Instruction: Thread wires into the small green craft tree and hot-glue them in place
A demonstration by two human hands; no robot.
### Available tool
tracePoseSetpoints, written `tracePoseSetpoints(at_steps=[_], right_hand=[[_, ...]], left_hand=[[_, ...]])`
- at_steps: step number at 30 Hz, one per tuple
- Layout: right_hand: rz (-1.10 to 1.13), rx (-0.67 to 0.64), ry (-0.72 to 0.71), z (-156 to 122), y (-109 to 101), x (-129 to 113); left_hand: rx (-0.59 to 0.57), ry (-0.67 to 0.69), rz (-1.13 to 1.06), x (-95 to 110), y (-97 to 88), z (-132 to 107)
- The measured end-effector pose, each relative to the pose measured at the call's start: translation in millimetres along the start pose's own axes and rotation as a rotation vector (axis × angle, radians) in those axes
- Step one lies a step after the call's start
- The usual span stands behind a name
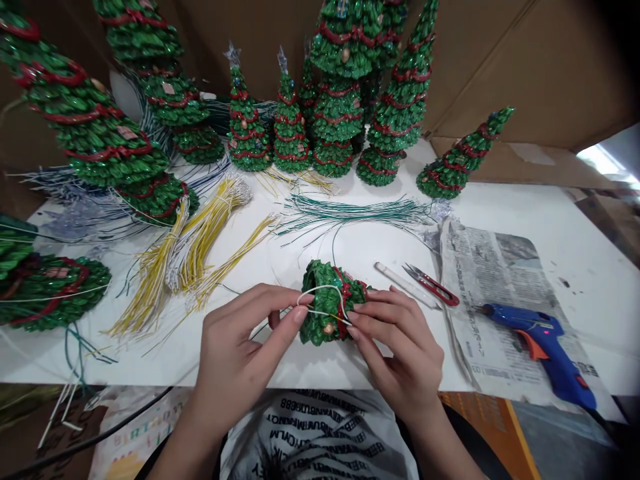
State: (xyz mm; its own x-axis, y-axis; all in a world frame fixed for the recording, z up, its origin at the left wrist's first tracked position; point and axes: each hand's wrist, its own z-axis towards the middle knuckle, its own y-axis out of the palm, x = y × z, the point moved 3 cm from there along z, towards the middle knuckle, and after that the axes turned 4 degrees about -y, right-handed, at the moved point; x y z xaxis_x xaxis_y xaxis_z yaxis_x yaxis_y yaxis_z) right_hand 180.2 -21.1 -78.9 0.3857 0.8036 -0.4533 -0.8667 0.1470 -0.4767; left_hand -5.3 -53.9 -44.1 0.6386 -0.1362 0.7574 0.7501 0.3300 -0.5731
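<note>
Green, glossy and banded with red, the small tree piece (315, 330) lies on its side on the white table (320, 373), just in front of the person, between the two hands. Its long axis runs roughly left to right; the wide, hollow-looking end points left, and the other end points toward the right hand (400, 347). The left hand (250, 347) pinches a looped white wire (327, 287) between thumb and forefinger, and the right fingertips are closed on its other side, over the tree piece.

Dense print covers the newspaper (500, 267) under the blue glue gun (545, 340), too small to read. Capital letters on the garment (320, 433) appear upside down and cannot be made out reliably.

The right fingers hide the tree piece's far end; whether they also press on it, I cannot tell. The tallest trees (340, 113) behind are cut off at the top edge.
</note>
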Motion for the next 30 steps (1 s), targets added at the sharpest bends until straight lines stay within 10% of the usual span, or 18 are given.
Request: tracePoseSetpoints(at_steps=[15,22,30], right_hand=[[0.079,0.016,0.054,-9.4,-10.8,1.8],[0.126,0.003,0.074,-12.2,-10.1,4.7],[0.152,0.007,0.098,-11.4,-8.4,4.7]], left_hand=[[-0.033,0.394,0.362,15.5,14.2,-8.2],[-0.067,0.043,0.047,-17.3,-10.2,-0.5],[-0.359,-0.207,0.018,-38.1,12.6,5.3]])
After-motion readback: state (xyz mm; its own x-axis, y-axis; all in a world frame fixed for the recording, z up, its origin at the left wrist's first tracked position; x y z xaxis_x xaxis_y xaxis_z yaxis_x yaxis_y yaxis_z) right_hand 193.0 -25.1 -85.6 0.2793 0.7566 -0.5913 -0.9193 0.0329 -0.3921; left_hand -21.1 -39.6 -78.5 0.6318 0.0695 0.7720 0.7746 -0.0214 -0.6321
